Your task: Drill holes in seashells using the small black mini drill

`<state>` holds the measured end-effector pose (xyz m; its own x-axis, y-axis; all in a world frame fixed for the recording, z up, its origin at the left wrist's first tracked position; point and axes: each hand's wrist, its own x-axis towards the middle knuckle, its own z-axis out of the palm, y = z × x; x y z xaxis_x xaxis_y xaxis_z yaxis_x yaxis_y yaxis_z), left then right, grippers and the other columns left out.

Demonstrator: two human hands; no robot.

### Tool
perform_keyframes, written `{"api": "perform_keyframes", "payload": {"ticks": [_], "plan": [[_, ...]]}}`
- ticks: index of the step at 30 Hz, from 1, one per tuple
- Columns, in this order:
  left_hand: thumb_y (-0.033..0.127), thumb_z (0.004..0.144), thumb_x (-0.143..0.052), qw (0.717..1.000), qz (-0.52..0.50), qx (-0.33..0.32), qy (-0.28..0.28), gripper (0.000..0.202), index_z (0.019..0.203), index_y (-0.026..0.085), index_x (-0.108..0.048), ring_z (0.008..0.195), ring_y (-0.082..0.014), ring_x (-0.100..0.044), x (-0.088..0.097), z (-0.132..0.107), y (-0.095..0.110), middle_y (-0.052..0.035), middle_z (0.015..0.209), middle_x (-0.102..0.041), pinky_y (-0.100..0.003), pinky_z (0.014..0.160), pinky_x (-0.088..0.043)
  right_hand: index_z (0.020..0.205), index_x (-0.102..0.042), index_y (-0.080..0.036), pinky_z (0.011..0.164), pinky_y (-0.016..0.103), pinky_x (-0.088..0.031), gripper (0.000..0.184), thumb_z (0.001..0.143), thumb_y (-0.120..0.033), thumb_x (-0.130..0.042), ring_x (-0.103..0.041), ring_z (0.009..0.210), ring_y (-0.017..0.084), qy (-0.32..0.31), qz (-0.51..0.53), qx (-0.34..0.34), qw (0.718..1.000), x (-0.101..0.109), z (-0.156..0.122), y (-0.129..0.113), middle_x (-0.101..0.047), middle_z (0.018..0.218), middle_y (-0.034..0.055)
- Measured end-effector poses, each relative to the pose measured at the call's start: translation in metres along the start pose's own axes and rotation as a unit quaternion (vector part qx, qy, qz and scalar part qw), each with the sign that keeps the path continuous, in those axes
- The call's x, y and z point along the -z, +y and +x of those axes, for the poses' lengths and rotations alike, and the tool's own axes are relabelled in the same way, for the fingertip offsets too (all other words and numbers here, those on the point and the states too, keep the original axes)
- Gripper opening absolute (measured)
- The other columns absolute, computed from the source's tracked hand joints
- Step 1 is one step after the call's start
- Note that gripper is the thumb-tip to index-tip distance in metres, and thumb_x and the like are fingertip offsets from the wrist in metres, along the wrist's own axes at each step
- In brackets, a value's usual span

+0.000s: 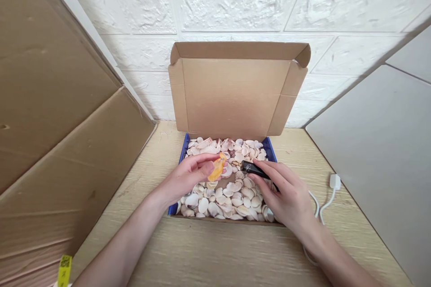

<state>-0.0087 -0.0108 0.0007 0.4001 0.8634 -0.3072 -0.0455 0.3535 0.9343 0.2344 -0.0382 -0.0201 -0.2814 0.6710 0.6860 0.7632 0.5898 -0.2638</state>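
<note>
My left hand (197, 171) pinches a yellow-orange ribbed scallop shell (216, 168) between thumb and fingers, raised above the box. In my right hand (289, 190) is a black cylindrical handheld tool (255, 169) with a small brass-coloured tip pointing left at the shell. A gap shows between the tip and the shell. Below both hands lies a shallow cardboard box with blue sides (272, 150), its lid (235, 94) standing up at the back. Many white, cream and pinkish seashells (232, 199) fill it, and a patch of brown bottom shows near the middle.
A white cable (325, 208) with a white plug (335, 181) lies right of the box, passing partly under my right arm. Cardboard panels (77, 143) stand at the left, a grey-white panel (377, 143) at the right. White brick-pattern wall (229, 0) closes the back.
</note>
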Motion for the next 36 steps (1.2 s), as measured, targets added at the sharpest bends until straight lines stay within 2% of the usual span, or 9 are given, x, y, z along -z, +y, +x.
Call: {"api": "perform_keyframes", "payload": {"ticks": [4, 11, 14, 16, 18, 22, 26, 31, 36], "plan": [[0.046, 0.079, -0.070, 0.999, 0.048, -0.020, -0.008, 0.044, 0.113, 0.018, -0.067, 0.104, -0.0242, -0.065, -0.0009, 0.0006, 0.0023, -0.0093, 0.118, -0.069, -0.031, 0.088, -0.049, 0.118, -0.057, -0.018, 0.075, 0.032, -0.055, 0.034, 0.085, -0.017, -0.065, -0.065, 0.086, 0.018, 0.004, -0.001, 0.009, 1.000, 0.0008, -0.0004, 0.0012, -0.069, 0.101, 0.0091], [0.043, 0.076, -0.074, 0.998, 0.041, 0.025, -0.028, 0.040, 0.105, 0.017, -0.067, 0.101, -0.0243, -0.067, -0.0035, 0.0002, 0.0081, -0.0093, 0.110, -0.072, -0.032, 0.084, -0.050, 0.119, -0.057, -0.019, 0.076, 0.036, -0.052, 0.039, 0.082, -0.013, -0.067, -0.064, 0.089, 0.020, 0.030, -0.044, 0.044, 0.998, 0.0038, 0.0013, -0.0009, -0.069, 0.102, 0.0092], [0.042, 0.076, -0.074, 0.998, 0.049, 0.013, -0.026, 0.039, 0.104, 0.016, -0.066, 0.099, -0.0235, -0.067, -0.0029, 0.0003, 0.0078, -0.0101, 0.109, -0.072, -0.032, 0.083, -0.050, 0.119, -0.057, -0.017, 0.073, 0.033, -0.054, 0.032, 0.088, -0.021, -0.062, -0.065, 0.086, 0.019, -0.016, -0.041, 0.020, 0.999, 0.0014, -0.0005, -0.0005, -0.069, 0.100, 0.0096], [0.041, 0.076, -0.074, 0.998, 0.065, -0.003, -0.022, 0.040, 0.106, 0.015, -0.065, 0.102, -0.0239, -0.065, -0.0022, 0.0004, 0.0069, -0.0114, 0.113, -0.070, -0.033, 0.086, -0.049, 0.118, -0.057, -0.016, 0.069, 0.030, -0.055, 0.029, 0.092, -0.027, -0.056, -0.066, 0.082, 0.018, -0.058, -0.035, 0.005, 0.998, -0.0002, -0.0021, 0.0002, -0.070, 0.097, 0.0089], [0.039, 0.076, -0.074, 0.996, 0.080, -0.015, -0.022, 0.040, 0.106, 0.015, -0.064, 0.108, -0.0248, -0.063, -0.0016, 0.0006, 0.0057, -0.0121, 0.116, -0.068, -0.033, 0.088, -0.048, 0.117, -0.057, -0.015, 0.067, 0.029, -0.055, 0.028, 0.093, -0.028, -0.054, -0.067, 0.081, 0.017, -0.073, -0.032, 0.004, 0.997, -0.0010, -0.0030, 0.0007, -0.070, 0.096, 0.0082], [0.039, 0.074, -0.076, 0.995, 0.095, -0.016, -0.029, 0.038, 0.102, 0.017, -0.064, 0.107, -0.0244, -0.063, -0.0018, 0.0010, 0.0036, -0.0102, 0.114, -0.069, -0.034, 0.089, -0.048, 0.117, -0.058, -0.015, 0.074, 0.033, -0.054, 0.030, 0.088, -0.023, -0.061, -0.065, 0.085, 0.019, -0.039, -0.035, 0.028, 0.998, -0.0004, -0.0023, 0.0001, -0.069, 0.099, 0.0093], [0.039, 0.075, -0.076, 0.995, 0.090, 0.003, -0.051, 0.038, 0.104, 0.018, -0.062, 0.105, -0.0225, -0.064, -0.0029, 0.0005, 0.0039, -0.0083, 0.109, -0.069, -0.033, 0.088, -0.049, 0.119, -0.058, -0.016, 0.074, 0.034, -0.051, 0.037, 0.083, -0.017, -0.066, -0.063, 0.086, 0.019, -0.017, -0.023, 0.047, 0.998, 0.0019, -0.0005, -0.0024, -0.069, 0.101, 0.0092], [0.027, 0.071, -0.079, 0.994, 0.076, -0.009, -0.082, 0.038, 0.103, 0.021, -0.060, 0.105, -0.0191, -0.063, -0.0031, 0.0013, 0.0038, -0.0044, 0.109, -0.068, -0.031, 0.090, -0.049, 0.122, -0.057, -0.020, 0.077, 0.035, -0.049, 0.042, 0.082, -0.014, -0.067, -0.063, 0.089, 0.019, 0.006, -0.031, 0.052, 0.998, 0.0055, 0.0012, -0.0050, -0.070, 0.102, 0.0082], [0.023, 0.069, -0.081, 0.993, 0.076, -0.012, -0.087, 0.042, 0.105, 0.020, -0.060, 0.107, -0.0196, -0.063, -0.0040, 0.0015, 0.0028, -0.0053, 0.111, -0.068, -0.032, 0.092, -0.048, 0.120, -0.059, -0.021, 0.075, 0.035, -0.048, 0.043, 0.080, -0.011, -0.068, -0.064, 0.088, 0.020, 0.043, -0.035, 0.065, 0.996, 0.0069, 0.0032, -0.0068, -0.071, 0.100, 0.0081]]}}
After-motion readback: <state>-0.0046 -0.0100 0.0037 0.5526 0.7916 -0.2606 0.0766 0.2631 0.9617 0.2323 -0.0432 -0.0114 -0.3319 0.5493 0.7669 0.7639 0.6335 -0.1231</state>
